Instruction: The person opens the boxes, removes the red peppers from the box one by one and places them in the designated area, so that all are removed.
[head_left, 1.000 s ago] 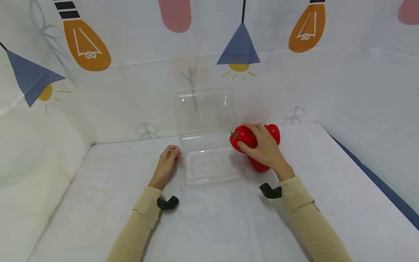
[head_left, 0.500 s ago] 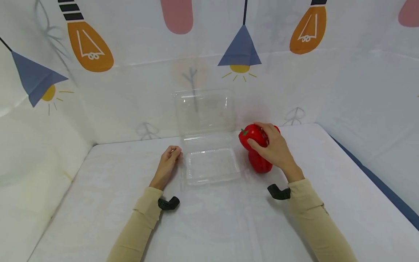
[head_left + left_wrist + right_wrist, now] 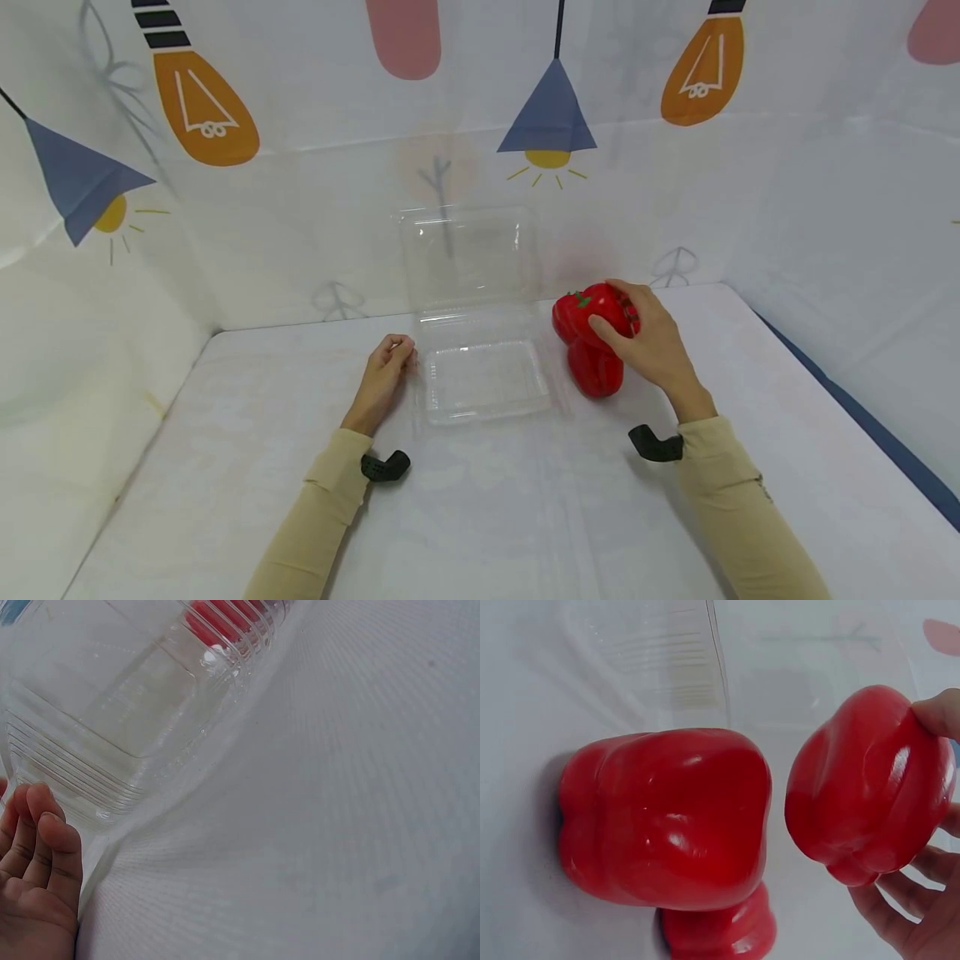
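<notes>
My right hand [image 3: 654, 342] grips a glossy red bell pepper [image 3: 606, 307] with a green stem, thumb on the near side and fingers over the far side. In the right wrist view this pepper [image 3: 870, 780] is apart from a second red bell pepper [image 3: 667, 817] on the table. Beyond that one, a third pepper [image 3: 720, 934] is cut off by the frame. More red with green on top [image 3: 566, 318] shows left of the held pepper. My left hand [image 3: 382, 375], fingers bent, pinches the left rim of an opened clear plastic container [image 3: 487, 379].
The container's transparent lid [image 3: 472, 254] stands raised at the back, against a white curtain [image 3: 337, 208] printed with lamps and bulbs. A white cloth covers the table [image 3: 465, 508]. Black wrist mounts [image 3: 386, 467] sit at both cuffs.
The right hand has moved to the right with the pepper, away from the container, uncovering more of the pepper in front. The left hand and container have stayed put.
</notes>
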### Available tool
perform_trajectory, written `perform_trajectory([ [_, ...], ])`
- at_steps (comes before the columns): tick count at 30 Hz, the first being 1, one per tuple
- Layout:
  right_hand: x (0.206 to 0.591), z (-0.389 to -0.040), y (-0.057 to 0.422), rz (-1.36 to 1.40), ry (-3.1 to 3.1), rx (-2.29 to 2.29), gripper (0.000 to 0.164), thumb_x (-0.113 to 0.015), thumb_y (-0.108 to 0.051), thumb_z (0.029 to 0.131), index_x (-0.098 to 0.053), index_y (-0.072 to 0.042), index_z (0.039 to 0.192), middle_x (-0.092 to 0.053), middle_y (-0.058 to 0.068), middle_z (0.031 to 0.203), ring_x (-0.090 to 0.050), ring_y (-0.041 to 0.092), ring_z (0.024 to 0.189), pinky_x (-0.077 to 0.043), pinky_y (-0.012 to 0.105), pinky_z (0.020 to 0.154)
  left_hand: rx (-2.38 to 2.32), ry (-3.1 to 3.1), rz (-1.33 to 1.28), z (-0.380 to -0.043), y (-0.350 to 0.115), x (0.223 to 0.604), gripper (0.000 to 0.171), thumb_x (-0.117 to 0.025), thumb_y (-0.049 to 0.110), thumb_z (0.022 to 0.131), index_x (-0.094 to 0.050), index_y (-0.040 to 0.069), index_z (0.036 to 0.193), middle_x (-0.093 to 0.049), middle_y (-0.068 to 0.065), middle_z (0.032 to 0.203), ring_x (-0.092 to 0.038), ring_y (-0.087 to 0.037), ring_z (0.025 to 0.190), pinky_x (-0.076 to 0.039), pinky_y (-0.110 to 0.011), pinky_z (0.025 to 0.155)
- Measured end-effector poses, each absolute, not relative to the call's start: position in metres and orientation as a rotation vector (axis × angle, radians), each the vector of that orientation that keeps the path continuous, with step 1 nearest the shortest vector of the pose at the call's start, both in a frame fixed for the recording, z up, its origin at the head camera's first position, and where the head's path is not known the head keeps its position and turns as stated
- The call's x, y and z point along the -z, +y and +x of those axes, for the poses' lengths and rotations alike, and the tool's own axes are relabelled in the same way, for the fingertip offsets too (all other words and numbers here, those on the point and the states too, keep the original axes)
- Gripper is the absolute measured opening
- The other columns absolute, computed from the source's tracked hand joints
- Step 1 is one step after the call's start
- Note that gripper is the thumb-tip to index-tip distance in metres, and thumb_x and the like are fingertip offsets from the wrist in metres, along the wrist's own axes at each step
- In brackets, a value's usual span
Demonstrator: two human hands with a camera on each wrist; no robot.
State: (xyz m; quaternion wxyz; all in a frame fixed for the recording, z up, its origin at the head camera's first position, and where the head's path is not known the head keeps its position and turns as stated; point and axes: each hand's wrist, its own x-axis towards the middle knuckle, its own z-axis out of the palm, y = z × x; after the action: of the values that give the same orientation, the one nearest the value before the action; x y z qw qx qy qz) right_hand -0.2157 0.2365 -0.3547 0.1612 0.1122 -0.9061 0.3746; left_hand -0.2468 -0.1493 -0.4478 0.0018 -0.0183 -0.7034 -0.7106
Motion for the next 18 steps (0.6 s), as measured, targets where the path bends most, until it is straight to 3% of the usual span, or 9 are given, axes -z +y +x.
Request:
perform_trajectory([
  [6,0.354,-0.214,0.240,0.328,-2.565,-1.052,0.061,-0.064,-0.036,0.088,-0.039,-0.018,0.141,-0.047,0.009,0.133,-0.047,0.027,0.116,-0.050,0.053,0.085,2.195,-2.227,-0.064,-0.246,-0.150,0.447,0.023,-0.048,0.026,0.100,-0.049,0.003,0.106,-0.053,0.003,0.078,-0.051,-0.009,0.072,-0.044,-0.019,0.067],
  [12,0.355,-0.212,0.245,0.312,-2.565,-0.997,0.061,-0.065,-0.031,0.088,-0.038,-0.015,0.141,-0.049,0.011,0.127,-0.048,0.025,0.106,-0.048,0.040,0.079,2.253,-2.221,-0.047,-0.242,-0.150,0.439,0.023,-0.047,0.021,0.100,-0.048,0.000,0.107,-0.053,-0.001,0.080,-0.051,-0.012,0.073,-0.045,-0.021,0.069],
  [18,0.354,-0.209,0.251,0.283,-2.582,-1.003,0.065,-0.065,-0.031,0.088,-0.036,-0.013,0.143,-0.048,0.016,0.129,-0.049,0.032,0.109,-0.050,0.050,0.081,2.227,-2.207,-0.061,-0.245,-0.150,0.446,0.020,-0.047,0.023,0.100,-0.048,0.004,0.104,-0.054,0.001,0.078,-0.051,-0.009,0.072,-0.045,-0.019,0.069],
])
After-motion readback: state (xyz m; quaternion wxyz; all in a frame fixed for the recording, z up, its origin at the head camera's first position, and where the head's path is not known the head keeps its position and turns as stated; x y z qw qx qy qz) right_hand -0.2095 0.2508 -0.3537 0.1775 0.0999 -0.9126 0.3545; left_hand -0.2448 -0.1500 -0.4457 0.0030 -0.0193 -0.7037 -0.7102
